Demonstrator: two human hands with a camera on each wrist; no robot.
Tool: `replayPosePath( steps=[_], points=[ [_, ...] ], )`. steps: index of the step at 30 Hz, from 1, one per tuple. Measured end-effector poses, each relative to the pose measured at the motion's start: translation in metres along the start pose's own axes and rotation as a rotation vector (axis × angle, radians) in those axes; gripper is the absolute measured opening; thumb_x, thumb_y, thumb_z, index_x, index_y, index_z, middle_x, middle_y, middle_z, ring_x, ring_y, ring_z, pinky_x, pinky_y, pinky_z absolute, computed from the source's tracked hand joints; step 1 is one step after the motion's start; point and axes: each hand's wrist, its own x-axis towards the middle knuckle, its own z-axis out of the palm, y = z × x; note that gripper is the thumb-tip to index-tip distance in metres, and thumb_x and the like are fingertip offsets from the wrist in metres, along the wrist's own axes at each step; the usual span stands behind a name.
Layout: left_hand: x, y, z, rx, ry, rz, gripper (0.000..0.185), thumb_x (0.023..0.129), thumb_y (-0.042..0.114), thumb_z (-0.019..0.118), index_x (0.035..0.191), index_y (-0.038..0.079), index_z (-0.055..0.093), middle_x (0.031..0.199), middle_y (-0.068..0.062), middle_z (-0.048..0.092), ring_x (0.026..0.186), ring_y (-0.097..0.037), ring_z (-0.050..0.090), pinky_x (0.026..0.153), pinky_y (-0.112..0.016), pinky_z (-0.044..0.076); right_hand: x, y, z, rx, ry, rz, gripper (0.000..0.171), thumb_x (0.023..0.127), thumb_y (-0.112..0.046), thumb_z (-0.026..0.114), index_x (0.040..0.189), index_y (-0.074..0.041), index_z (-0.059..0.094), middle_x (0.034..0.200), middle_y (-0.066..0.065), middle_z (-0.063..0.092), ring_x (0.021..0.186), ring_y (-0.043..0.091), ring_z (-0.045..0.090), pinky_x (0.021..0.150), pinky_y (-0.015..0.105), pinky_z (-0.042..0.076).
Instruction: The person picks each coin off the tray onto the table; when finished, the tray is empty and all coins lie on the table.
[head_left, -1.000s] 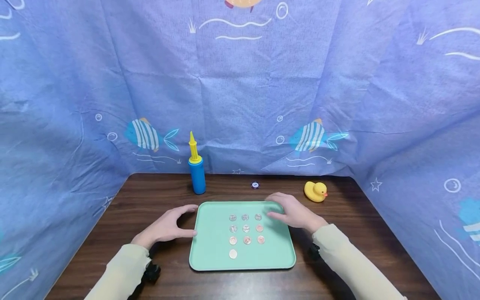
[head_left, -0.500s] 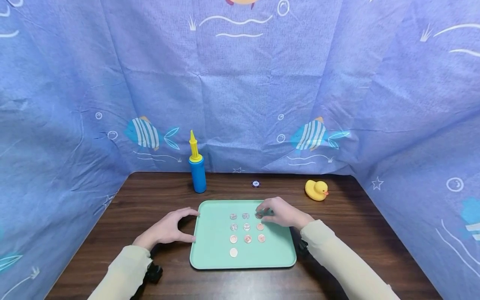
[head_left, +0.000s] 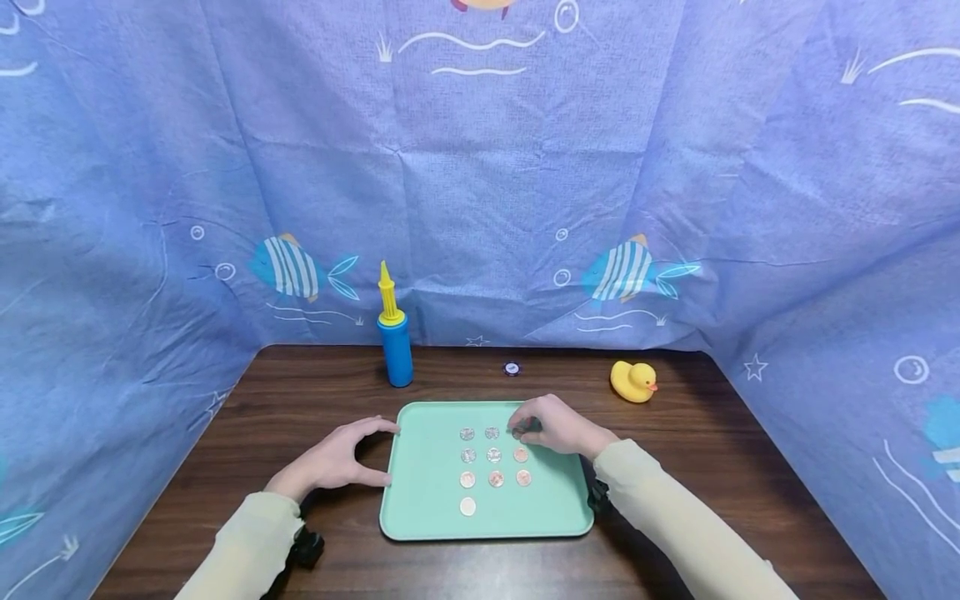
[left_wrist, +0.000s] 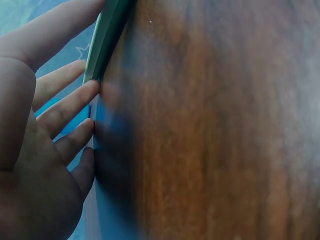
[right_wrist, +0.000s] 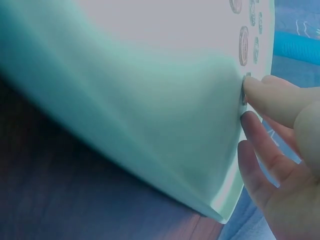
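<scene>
A teal tray [head_left: 427,500] lies on the dark wooden table [head_left: 300,392]. It bears several coins [head_left: 493,456] in three rows, plus one lone coin [head_left: 467,506] nearer me. My right hand [head_left: 527,428] reaches over the tray's far right part. Its curled fingertips pinch the far-right coin [head_left: 517,434], which they mostly hide. The right wrist view shows a fingertip [right_wrist: 260,92] on that coin [right_wrist: 244,95] against the tray [right_wrist: 150,75]. My left hand [head_left: 352,458] rests beside the tray, thumb and straight fingers [left_wrist: 70,107] touching the tray's left edge [left_wrist: 107,35].
A blue pump with a yellow nozzle [head_left: 393,346] stands at the back left. A yellow rubber duck [head_left: 632,382] sits at the back right, and a small dark round thing [head_left: 512,367] lies between them. Blue fish-print cloth [head_left: 480,183] walls the table on three sides.
My right hand moved left from the tray's far right corner onto the far-right coin and curled its fingers there. The left hand and the tray stayed put.
</scene>
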Motion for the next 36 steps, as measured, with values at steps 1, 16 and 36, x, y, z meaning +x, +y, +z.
replayPosePath(
  steps=[1, 16, 36],
  points=[
    [0.0002, 0.0001, 0.0, 0.001, -0.002, -0.004, 0.077, 0.08, 0.051, 0.09, 0.145, 0.023, 0.06, 0.159, -0.01, 0.049, 0.154, -0.042, 0.033, 0.118, -0.067, 0.031, 0.0002, 0.0001, 0.0002, -0.006, 0.0, 0.002, 0.021, 0.09, -0.001, 0.082, 0.11, -0.009, 0.081, 0.108, 0.003, 0.078, 0.094, 0.015, 0.072, 0.083, 0.031, 0.06],
    [0.0024, 0.0025, -0.0025, 0.004, -0.02, -0.004, 0.076, 0.08, 0.049, 0.091, 0.145, 0.022, 0.061, 0.159, -0.011, 0.049, 0.15, -0.041, 0.038, 0.117, -0.067, 0.033, 0.0055, -0.006, -0.0055, -0.067, -0.124, 0.037, 0.021, 0.094, 0.003, 0.075, 0.113, -0.006, 0.077, 0.107, 0.004, 0.075, 0.097, 0.016, 0.069, 0.087, 0.032, 0.058],
    [0.0018, 0.0012, -0.0012, -0.001, -0.026, 0.028, 0.077, 0.081, 0.049, 0.09, 0.145, 0.02, 0.06, 0.156, -0.008, 0.052, 0.147, -0.037, 0.043, 0.116, -0.065, 0.035, 0.0079, -0.0082, -0.0076, -0.115, -0.192, 0.053, 0.022, 0.095, 0.0, 0.073, 0.115, -0.007, 0.073, 0.105, 0.003, 0.071, 0.096, 0.016, 0.064, 0.088, 0.033, 0.055]
  ],
)
